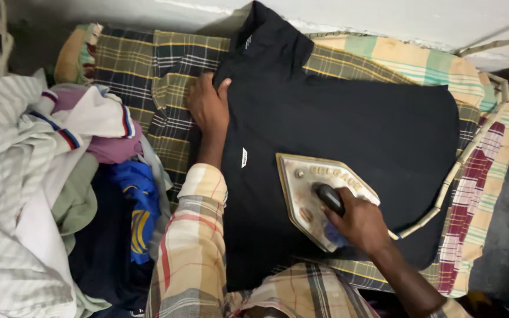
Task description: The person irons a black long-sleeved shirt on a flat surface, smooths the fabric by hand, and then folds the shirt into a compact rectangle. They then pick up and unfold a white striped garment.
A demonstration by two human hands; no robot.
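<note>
While the left hand (207,106) lies flat, fingers spread, on the edge of the black garment (349,135), the right hand (357,221) is clenched round the dark handle of a heavy brass-coloured iron (316,194). Step in hand: pressing, apparently mid-stroke. Next stroke calls for taut cloth. Garment spread over a checked padding cloth (148,65); heap of unsorted laundry (48,176) lies left.

Bare hands, left hand (208,106) and right hand (357,222); loose plaid shirt sleeve (192,247) in cream, grey and red, cuff just behind left wrist; right forearm bare.
</note>
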